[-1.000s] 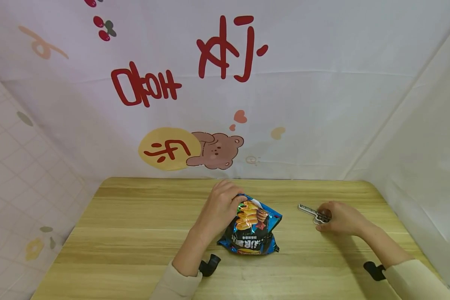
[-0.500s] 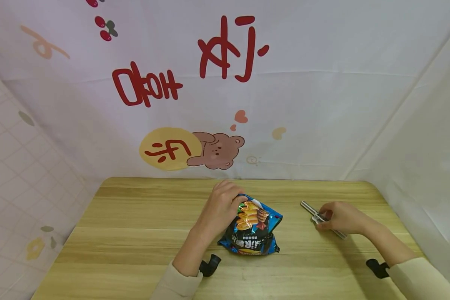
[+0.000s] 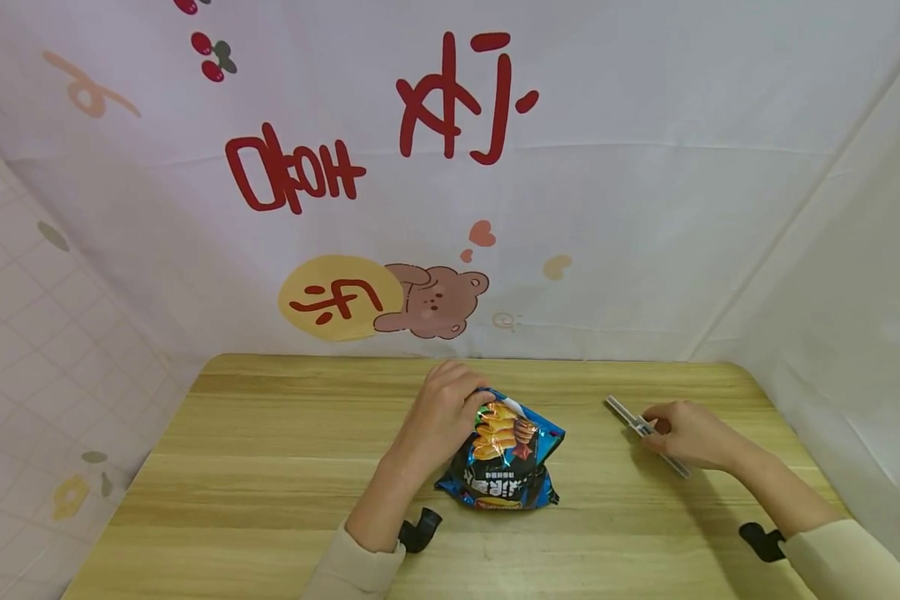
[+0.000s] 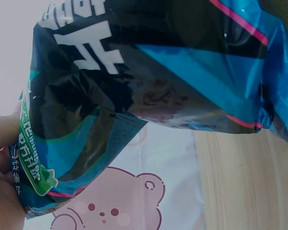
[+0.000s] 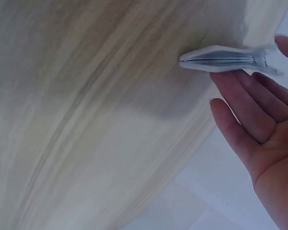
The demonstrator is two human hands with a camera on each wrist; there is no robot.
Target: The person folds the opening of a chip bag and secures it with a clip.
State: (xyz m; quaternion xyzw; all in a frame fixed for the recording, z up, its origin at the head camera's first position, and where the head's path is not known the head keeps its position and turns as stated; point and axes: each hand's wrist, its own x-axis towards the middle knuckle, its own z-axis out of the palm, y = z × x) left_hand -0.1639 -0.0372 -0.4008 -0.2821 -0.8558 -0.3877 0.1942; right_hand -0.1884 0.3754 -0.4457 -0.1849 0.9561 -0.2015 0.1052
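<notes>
My left hand (image 3: pixel 441 410) grips the top corner of a blue and black snack bag (image 3: pixel 501 457), which stands on the table printed with golden chips. In the left wrist view the bag (image 4: pixel 105 91) fills most of the picture, and part of the left hand (image 4: pixel 4 191) shows at its lower left corner. To the right of the bag, my right hand (image 3: pixel 693 435) holds a long pale bag clip (image 3: pixel 621 409) slantwise above the table. Seen from the right wrist, the clip (image 5: pixel 218 58) appears end-on, between the thumb and fingertips of the right hand (image 5: pixel 271 129).
The wood-grain table (image 3: pixel 270 450) ends at a white cloth backdrop (image 3: pixel 645 208) printed with a bear and red characters. Black curved pieces stick out beside both wrists, one (image 3: pixel 422 530) near the left sleeve, another (image 3: pixel 761 542) near the right.
The right hand has turned the bag clip, which now slants more steeply, with its long bar showing on both sides of the fingers. The left hand and snack bag have stayed in place.
</notes>
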